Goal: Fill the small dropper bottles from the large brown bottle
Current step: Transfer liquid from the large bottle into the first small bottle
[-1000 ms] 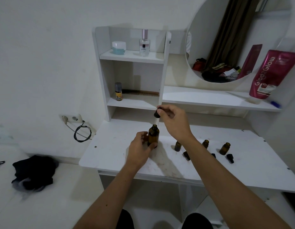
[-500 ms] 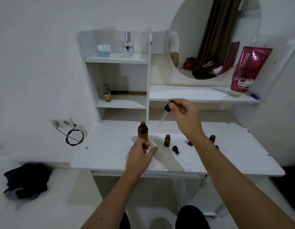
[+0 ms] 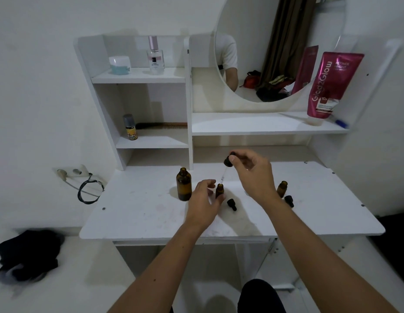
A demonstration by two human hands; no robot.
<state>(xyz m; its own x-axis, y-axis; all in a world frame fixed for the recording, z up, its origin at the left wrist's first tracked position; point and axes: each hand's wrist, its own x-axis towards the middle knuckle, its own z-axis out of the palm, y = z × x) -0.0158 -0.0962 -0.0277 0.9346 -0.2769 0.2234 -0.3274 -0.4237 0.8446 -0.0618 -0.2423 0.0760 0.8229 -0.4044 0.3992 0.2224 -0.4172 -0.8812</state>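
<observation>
Amber glass small bottle point(image 3: 219, 190) in left fingers point(image 3: 210, 185); right fingers point(image 3: 236, 160) pinching black-bulbed dropper point(image 3: 227, 164).

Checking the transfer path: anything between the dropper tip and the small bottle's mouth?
Nothing visible. The right hand holds the dropper with its tip just above the open small bottle, which the left hand steadies. A loose cap lies beside it, clear of the path.

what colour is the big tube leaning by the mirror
Pink, with white lettering: the tube shows best in the head view.
</observation>
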